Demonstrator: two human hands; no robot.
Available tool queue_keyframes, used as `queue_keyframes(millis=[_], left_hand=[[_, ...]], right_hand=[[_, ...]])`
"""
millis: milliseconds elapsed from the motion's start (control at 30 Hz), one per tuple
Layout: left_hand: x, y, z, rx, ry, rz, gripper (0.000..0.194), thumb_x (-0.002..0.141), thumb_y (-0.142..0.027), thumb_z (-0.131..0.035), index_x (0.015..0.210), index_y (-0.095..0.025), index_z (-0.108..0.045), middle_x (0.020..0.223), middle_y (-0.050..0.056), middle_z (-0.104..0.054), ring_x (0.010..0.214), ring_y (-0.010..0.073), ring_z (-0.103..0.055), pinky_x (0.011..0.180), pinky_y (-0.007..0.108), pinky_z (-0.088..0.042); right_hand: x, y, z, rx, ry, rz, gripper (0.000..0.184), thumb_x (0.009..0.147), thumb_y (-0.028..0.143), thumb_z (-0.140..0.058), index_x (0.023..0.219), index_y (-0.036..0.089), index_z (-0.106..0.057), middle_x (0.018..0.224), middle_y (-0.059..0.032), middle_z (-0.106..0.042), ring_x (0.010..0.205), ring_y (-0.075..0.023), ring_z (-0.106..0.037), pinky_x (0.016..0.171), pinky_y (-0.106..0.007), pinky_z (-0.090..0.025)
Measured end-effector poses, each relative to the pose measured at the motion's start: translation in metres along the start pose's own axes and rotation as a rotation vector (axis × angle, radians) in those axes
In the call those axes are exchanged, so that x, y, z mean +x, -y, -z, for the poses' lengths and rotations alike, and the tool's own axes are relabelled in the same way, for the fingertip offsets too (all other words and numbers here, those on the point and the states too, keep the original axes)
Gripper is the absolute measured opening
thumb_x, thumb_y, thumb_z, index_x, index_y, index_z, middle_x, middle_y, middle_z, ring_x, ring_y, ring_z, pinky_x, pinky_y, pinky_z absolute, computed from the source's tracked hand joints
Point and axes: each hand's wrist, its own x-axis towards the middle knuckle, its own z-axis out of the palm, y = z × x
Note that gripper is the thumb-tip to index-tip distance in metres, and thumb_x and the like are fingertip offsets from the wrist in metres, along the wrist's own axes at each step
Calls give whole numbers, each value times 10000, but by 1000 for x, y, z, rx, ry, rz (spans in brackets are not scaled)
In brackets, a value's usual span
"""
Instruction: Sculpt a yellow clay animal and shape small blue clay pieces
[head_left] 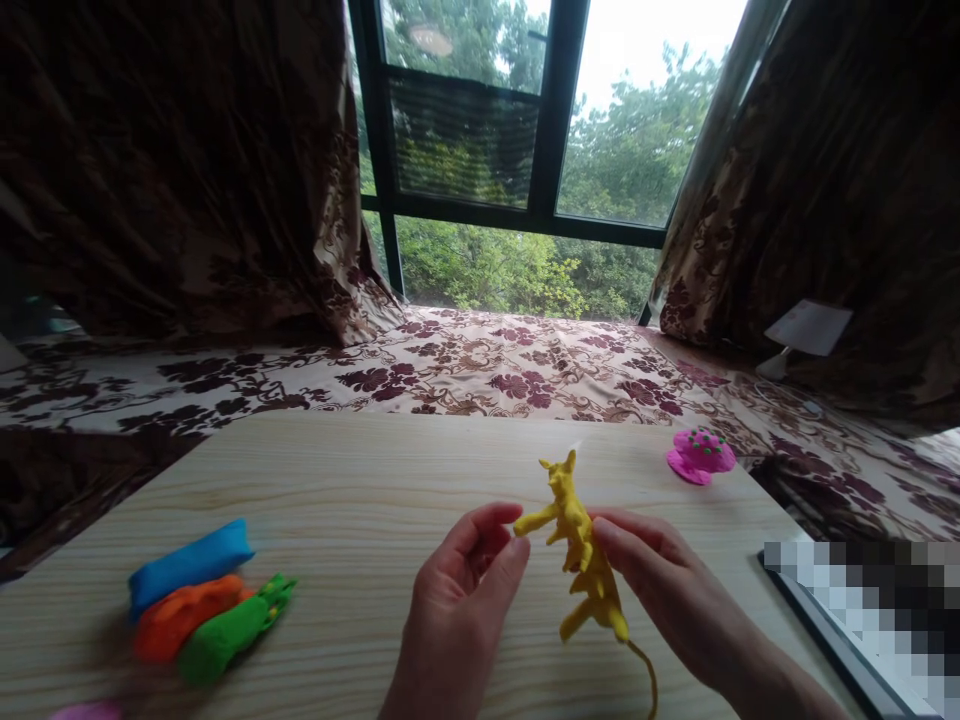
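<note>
A yellow clay animal figure [581, 545] with pointed ears, legs and a thin tail hangs above the wooden table [352, 490]. My right hand [667, 590] grips its body from the right, fingers closed on it. My left hand [469, 580] pinches one front leg of the figure between thumb and fingertips.
Blue [187, 565], orange [180, 620] and green [232, 630] clay rolls lie at the table's left front. A pink clay piece with green dots [701, 455] sits at the right far edge. A dark-framed flat object [840, 630] lies at the right. Flowered cloth and a window are beyond.
</note>
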Motion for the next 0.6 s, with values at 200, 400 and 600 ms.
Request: queue_keyframes(millis=[200,400,600], left_hand=[[-4,-2,1,91,180,-99,146,761,-277,-613,851,-198,-695,774,5,-672,810,167,-591,791,245,-428],[-2,1,3,134,209,-141,131,774,-295,-598,787,-191,-677,753,9,-649,775,169,-578,758,254,-431],[0,6,1,158,185,-217,71,740,-251,-632,733,-188,-665,718,2,-631,736,165,-576,705,246,-447]], right_hand=[[1,1,-4,-2,87,-18,290,896,371,-504,991,167,-688,792,-26,-638,775,-143,-526,701,-239,-413],[-1,-2,-5,12,113,-30,296,900,368,-492,976,155,-683,763,-23,-595,754,-149,-513,739,-273,-416],[-1,-2,-5,16,128,-28,294,900,363,-489,971,153,-682,767,-29,-588,746,-158,-510,814,-327,-414]])
